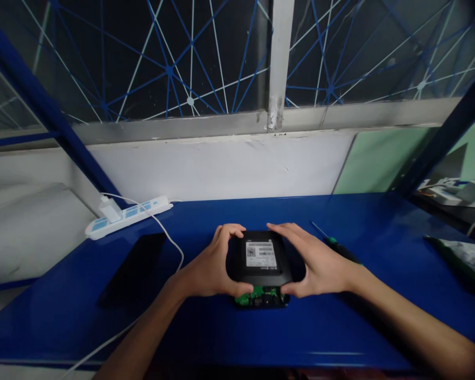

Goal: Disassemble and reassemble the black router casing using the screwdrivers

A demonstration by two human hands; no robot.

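A black square plastic cover [261, 272] with a white printed label is held level between both hands. My left hand [216, 264] grips its left side, the thumb at the front corner and the fingers at the back. On the right side, my right hand [312, 258] grips it the same way. Just under the cover's front edge shows a green circuit board [257, 296] in a black base on the table. Most of the board is hidden by the cover. Whether cover and base touch at the back, I cannot tell.
A screwdriver [334, 244] lies right of my hands, partly behind my right forearm. To the left lie a flat black rectangular item [132, 269] and a white power strip [130, 216] with a white cable. A silvery bag [465, 258] sits at the far right of the blue table [221, 338].
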